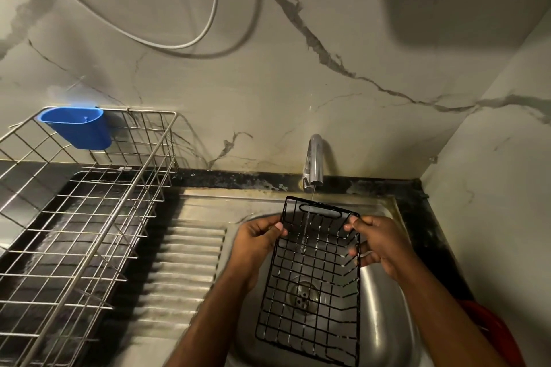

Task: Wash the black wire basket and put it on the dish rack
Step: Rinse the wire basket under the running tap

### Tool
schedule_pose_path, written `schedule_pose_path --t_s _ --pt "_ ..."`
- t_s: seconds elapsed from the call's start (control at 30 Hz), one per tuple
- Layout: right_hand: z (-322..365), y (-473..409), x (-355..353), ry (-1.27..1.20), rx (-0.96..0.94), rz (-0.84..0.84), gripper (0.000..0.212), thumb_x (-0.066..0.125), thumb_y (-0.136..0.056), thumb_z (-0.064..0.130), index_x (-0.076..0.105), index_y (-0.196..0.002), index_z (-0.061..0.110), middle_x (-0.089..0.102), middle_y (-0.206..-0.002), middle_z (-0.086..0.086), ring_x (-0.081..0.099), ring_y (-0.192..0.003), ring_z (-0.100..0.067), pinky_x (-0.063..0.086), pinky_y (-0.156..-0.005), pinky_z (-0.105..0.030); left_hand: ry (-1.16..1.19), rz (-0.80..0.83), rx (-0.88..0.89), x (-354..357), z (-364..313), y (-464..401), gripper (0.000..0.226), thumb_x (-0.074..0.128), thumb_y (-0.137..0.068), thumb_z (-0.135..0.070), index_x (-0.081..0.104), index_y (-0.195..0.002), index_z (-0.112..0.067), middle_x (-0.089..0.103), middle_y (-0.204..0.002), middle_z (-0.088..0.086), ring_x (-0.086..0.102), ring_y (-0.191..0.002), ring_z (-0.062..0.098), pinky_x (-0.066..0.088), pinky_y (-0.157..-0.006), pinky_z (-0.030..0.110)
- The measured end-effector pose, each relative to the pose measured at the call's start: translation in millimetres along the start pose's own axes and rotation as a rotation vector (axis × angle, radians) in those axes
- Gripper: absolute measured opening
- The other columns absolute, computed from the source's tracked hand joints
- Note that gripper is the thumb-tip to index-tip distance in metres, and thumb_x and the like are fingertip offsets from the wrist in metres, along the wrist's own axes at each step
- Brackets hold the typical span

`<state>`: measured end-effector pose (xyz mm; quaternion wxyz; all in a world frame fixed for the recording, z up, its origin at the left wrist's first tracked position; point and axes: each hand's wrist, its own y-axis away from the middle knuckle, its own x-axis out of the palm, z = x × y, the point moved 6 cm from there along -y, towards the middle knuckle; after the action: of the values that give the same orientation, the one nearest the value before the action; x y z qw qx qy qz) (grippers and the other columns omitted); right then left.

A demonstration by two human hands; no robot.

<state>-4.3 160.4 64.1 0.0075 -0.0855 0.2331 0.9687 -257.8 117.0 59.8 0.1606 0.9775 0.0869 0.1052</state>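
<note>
The black wire basket (311,280) is held tilted over the steel sink (384,301), its handle end up under the tap (313,162), and a thin stream of water (307,223) runs through its mesh. The left hand (256,243) grips the basket's left rim near the top, thumb curled over the wire. The right hand (378,243) pinches the right rim, thumb on top and fingers curled around the side. The drain (302,296) shows through the grid below. To the left lies the ribbed drainboard (185,262), and beyond it the metal dish rack (77,217) with a blue plastic cup (79,126) hung on its back rail. A white cable (190,42) loops across the marbled wall (328,39).
</note>
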Motion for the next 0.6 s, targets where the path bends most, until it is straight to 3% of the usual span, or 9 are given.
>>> schedule_pose_path --t_s 0.23,0.47,0.6 --pt "4 -3 8 0.01 0.008 0.024 0.027 0.057 -0.101 0.025 0.067 -0.101 -0.001 0.068 -0.086 -0.022 0.062 -0.049 -0.027 0.055 -0.046 -0.038 -0.012 -0.028 -0.01 -10 1 -4 0.021 0.061 -0.098 -0.001 0.075 -0.115 -0.005 0.079 -0.094 0.008 0.071 -0.082 0.009 0.054 -0.069 0.016" --pt "1 -6 10 -0.016 0.01 0.053 0.026 0.056 -0.102 0.022 0.065 -0.105 -0.002 0.067 -0.1 -0.015 0.062 -0.047 -0.025 0.053 -0.044 -0.036 -0.045 -0.042 -0.007 -12 3 -8 0.022 0.06 -0.099 -0.001 0.073 -0.117 -0.002 0.076 -0.087 0.006 0.068 -0.07 0.002 0.052 -0.063 0.015" --pt "0 -8 6 -0.022 0.012 0.041 0.027 0.058 -0.101 0.023 0.065 -0.104 -0.003 0.068 -0.099 -0.015 0.062 -0.046 -0.024 0.05 -0.04 -0.03 -0.065 -0.035 -0.026 -9 4 -10 0.021 0.057 -0.102 -0.005 0.077 -0.107 -0.005 0.076 -0.083 0.001 0.067 -0.077 0.007 0.05 -0.074 0.024"
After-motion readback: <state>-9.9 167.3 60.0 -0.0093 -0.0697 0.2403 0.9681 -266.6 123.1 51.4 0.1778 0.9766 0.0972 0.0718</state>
